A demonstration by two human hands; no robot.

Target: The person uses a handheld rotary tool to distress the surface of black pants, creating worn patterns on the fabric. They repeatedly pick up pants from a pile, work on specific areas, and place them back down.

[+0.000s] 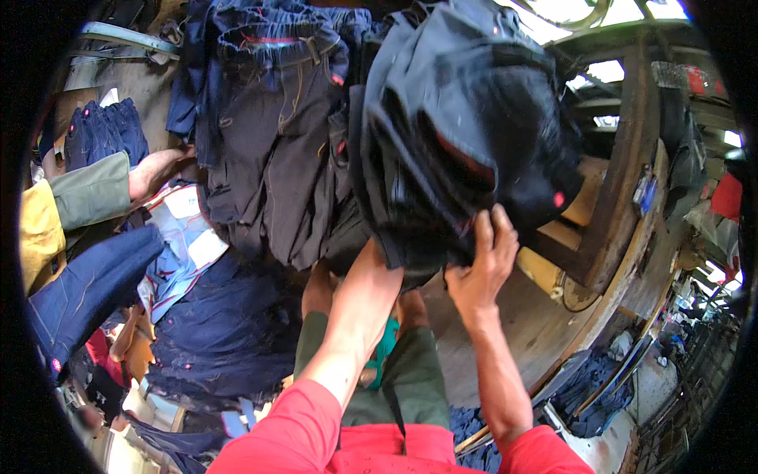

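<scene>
A black garment [466, 118] with creased, shiny-looking cloth lies bunched in front of me, slightly blurred, with a small red dot at its right side. My right hand [485, 261] grips its near lower edge, fingertips over the cloth and thumb below. My left forearm [359, 308] reaches in at the garment's lower left; the cloth covers that hand, so its fingers are hidden. Left of it hang dark trousers [280, 150] with an elastic, frayed waist and brown stitching.
Dark blue denim [221, 324] is heaped at the lower left beside a light blue printed cloth [185, 229]. Another person's hand [162, 170] touches the trousers from the left. A wooden frame [620, 182] stands at the right, by a curved wooden edge [600, 324].
</scene>
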